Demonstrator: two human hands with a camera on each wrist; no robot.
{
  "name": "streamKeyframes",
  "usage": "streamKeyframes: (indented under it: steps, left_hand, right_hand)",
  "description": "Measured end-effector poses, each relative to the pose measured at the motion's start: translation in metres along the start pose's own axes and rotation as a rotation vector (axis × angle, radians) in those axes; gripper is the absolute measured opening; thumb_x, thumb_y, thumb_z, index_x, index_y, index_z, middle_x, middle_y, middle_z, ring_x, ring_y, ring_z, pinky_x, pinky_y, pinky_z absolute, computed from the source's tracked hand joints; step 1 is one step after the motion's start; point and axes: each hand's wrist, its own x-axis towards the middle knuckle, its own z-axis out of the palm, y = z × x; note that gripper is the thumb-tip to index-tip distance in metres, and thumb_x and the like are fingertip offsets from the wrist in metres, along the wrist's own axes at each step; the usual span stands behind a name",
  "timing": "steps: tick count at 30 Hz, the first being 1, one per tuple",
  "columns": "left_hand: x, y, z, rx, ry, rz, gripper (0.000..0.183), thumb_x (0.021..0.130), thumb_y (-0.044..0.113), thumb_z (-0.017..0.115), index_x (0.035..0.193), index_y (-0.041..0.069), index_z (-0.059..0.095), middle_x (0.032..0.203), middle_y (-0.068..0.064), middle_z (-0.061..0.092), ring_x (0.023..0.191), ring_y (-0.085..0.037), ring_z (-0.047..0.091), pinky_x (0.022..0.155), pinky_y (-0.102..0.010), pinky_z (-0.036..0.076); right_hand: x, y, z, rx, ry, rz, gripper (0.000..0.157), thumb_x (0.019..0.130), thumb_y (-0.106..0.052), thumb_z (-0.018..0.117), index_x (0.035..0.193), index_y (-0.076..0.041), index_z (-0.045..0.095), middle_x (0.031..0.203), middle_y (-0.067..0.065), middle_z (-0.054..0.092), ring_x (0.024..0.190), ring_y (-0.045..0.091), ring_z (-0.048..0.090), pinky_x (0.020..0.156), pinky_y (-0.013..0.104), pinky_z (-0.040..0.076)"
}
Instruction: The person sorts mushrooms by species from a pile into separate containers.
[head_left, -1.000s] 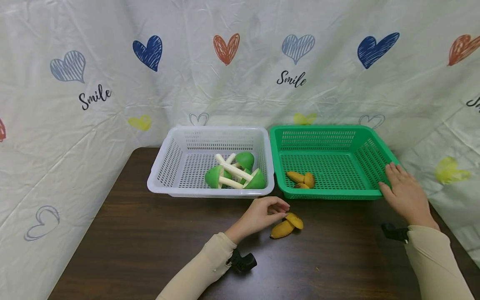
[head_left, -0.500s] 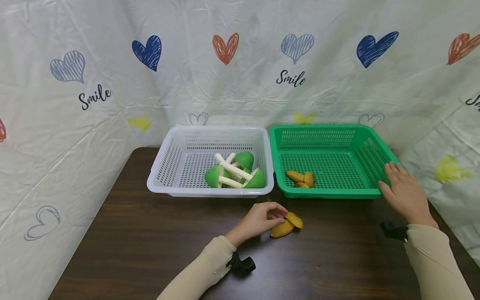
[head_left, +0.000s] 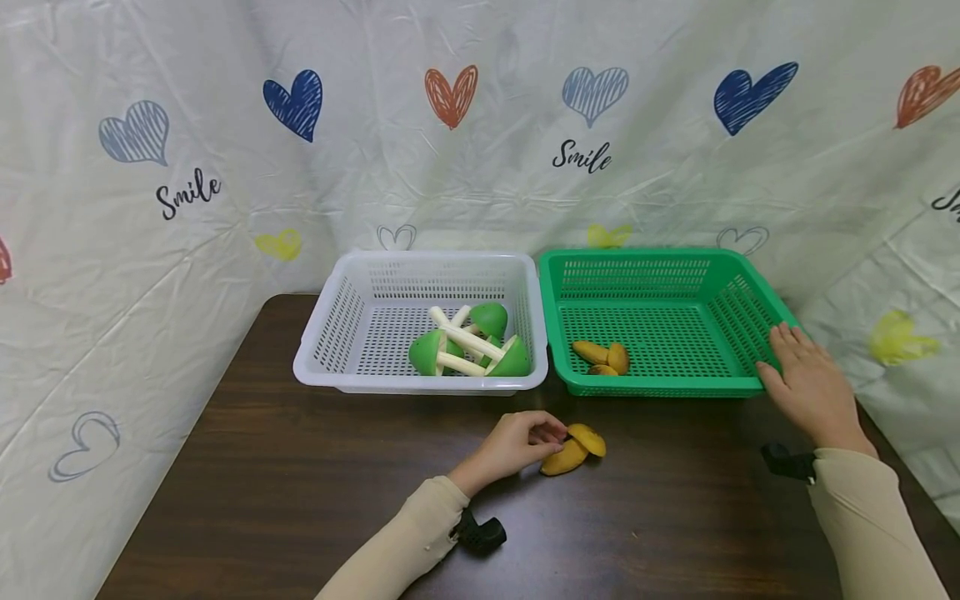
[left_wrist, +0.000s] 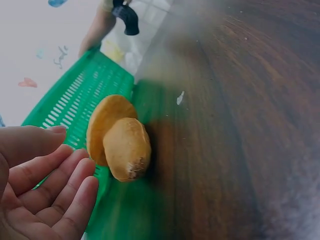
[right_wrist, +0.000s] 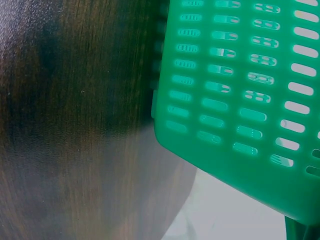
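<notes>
A yellow-brown mushroom (head_left: 566, 458) with a thick stem and a rounded cap lies on the dark table in front of the baskets. Just left of it hovers my left hand (head_left: 512, 452), fingers loosely bent. In the left wrist view, the thumb and fingers of that hand (left_wrist: 50, 192) are parted and hold nothing, with fingertips close beside the mushroom (left_wrist: 127, 150). My right hand (head_left: 816, 390) rests with straight fingers on the right rim of the green basket (head_left: 667, 387). The right wrist view shows only that basket's slotted wall (right_wrist: 220, 155) and the table, not the hand.
Inside the green basket, similar yellow-brown mushrooms (head_left: 600, 357) lie at the front left corner. A white basket (head_left: 420, 383) adjoins it on the left, holding several green-capped mushrooms (head_left: 510, 358) with white stems. Behind both hangs a white curtain (head_left: 510, 183) printed with hearts.
My left hand has drawn down and slightly left, from above the mushroom to beside its stem. The mushroom and my right hand stay where they were.
</notes>
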Motion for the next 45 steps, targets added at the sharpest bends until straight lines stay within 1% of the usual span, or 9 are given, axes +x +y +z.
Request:
streamKeyframes:
  steps: [7,13,19,25,30,39,45]
  left_hand:
    - [0.0,-0.006,0.003,-0.003,0.0,-0.014,0.019,0.086,0.003,0.068,0.104,0.0,0.067,0.101,-0.008,0.068,0.085,-0.005,0.063,0.072,-0.015,0.05]
    - [0.0,-0.01,0.005,0.008,0.006,-0.021,0.018,0.085,0.002,0.068,0.103,-0.001,0.067,0.1,-0.009,0.068,0.083,-0.004,0.063,0.071,-0.015,0.05]
    - [0.001,-0.013,0.007,0.061,0.006,-0.028,0.019,0.083,0.004,0.071,0.102,0.001,0.068,0.098,-0.008,0.069,0.081,-0.004,0.063,0.069,-0.014,0.049]
    - [0.001,-0.01,0.01,0.105,0.003,-0.041,0.022,0.081,0.007,0.074,0.1,0.001,0.068,0.094,-0.007,0.069,0.079,-0.003,0.062,0.069,-0.013,0.049]
    - [0.003,-0.008,0.012,0.16,0.006,-0.054,0.024,0.078,0.011,0.077,0.1,0.004,0.069,0.092,-0.003,0.069,0.079,-0.002,0.061,0.07,-0.012,0.047]
    - [0.005,-0.011,0.017,0.265,0.014,-0.039,0.028,0.074,0.014,0.08,0.099,0.006,0.069,0.091,0.0,0.068,0.079,-0.001,0.06,0.07,-0.011,0.045]
    - [0.005,-0.012,0.019,0.294,0.021,-0.022,0.029,0.074,0.014,0.081,0.099,0.006,0.068,0.092,0.001,0.067,0.078,0.0,0.059,0.069,-0.01,0.045]
  right_hand:
    - [0.001,0.0,0.001,-0.018,0.003,0.006,0.058,0.101,-0.023,0.035,0.139,0.019,0.023,0.144,0.038,0.02,0.139,0.044,0.008,0.111,0.054,0.005]
    - [0.001,0.001,0.002,-0.018,0.005,0.007,0.058,0.101,-0.024,0.035,0.14,0.018,0.023,0.145,0.037,0.019,0.14,0.043,0.008,0.111,0.054,0.004]
    - [0.0,0.0,0.001,-0.007,0.013,0.002,0.058,0.101,-0.024,0.034,0.14,0.018,0.023,0.145,0.037,0.02,0.14,0.042,0.008,0.112,0.054,0.004]
    - [0.0,-0.001,0.001,-0.004,0.007,0.001,0.058,0.101,-0.025,0.034,0.14,0.018,0.022,0.145,0.037,0.02,0.14,0.043,0.008,0.112,0.053,0.003]
    - [-0.001,-0.001,0.0,0.0,0.011,0.0,0.058,0.101,-0.024,0.034,0.14,0.018,0.022,0.144,0.038,0.02,0.14,0.043,0.008,0.112,0.053,0.002]
    - [0.0,0.0,0.001,-0.001,0.012,0.001,0.058,0.101,-0.024,0.035,0.14,0.017,0.022,0.144,0.037,0.02,0.14,0.042,0.007,0.112,0.054,0.002]
    - [0.0,0.0,0.0,0.001,0.012,0.003,0.058,0.101,-0.024,0.034,0.14,0.018,0.023,0.144,0.038,0.02,0.14,0.042,0.007,0.112,0.054,0.002]
